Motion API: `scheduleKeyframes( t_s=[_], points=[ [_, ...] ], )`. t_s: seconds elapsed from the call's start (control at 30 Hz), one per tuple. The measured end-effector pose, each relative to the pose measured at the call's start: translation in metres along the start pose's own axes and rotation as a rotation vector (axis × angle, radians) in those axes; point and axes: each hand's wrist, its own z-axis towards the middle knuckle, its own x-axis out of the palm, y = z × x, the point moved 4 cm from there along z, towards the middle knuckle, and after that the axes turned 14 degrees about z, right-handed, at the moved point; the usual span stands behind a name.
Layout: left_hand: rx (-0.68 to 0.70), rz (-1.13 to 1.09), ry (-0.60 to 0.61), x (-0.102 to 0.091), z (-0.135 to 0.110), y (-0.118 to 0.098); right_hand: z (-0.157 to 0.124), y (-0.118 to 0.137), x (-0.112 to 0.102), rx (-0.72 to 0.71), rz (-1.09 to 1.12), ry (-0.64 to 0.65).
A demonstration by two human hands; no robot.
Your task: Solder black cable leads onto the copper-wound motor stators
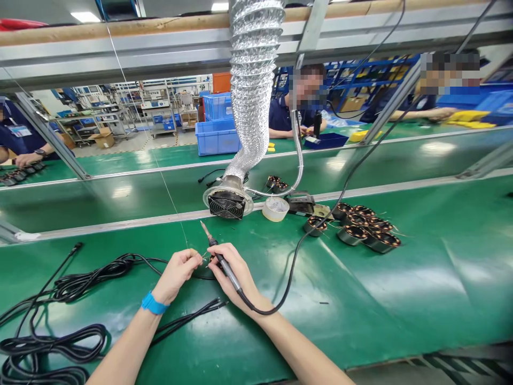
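Observation:
My right hand (236,275) is closed around the dark handle of a soldering iron (227,270), whose tip points up and away from me. Between both hands is a small dark part with copper-coloured wire ends (211,259), mostly hidden by the right fingers. The fingers of my left hand (176,274), with a blue band at the wrist, pinch thin wire beside that part. A fine strand of solder wire (173,200) hangs from above and runs down to the left hand. The iron's black cord loops over my right forearm.
Black cables (94,278) lie coiled at the left. Several wound motor stators (352,234) stand at the right, near a tape roll (276,209). A fume extractor fan (226,205) hangs ahead under a foil duct (252,80). Co-workers sit across the bench.

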Motion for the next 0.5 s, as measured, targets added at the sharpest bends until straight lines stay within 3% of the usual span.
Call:
scheduleKeyframes(
  t_s=[0.23,0.5],
  points=[
    [-0.024,0.000,0.005,0.001,-0.002,0.000,0.000,-0.011,0.004,0.056,-0.021,-0.240],
    [-0.052,0.068,0.045,0.004,-0.004,-0.004,-0.004,-0.011,0.003,0.107,-0.010,-0.258]
  ],
)
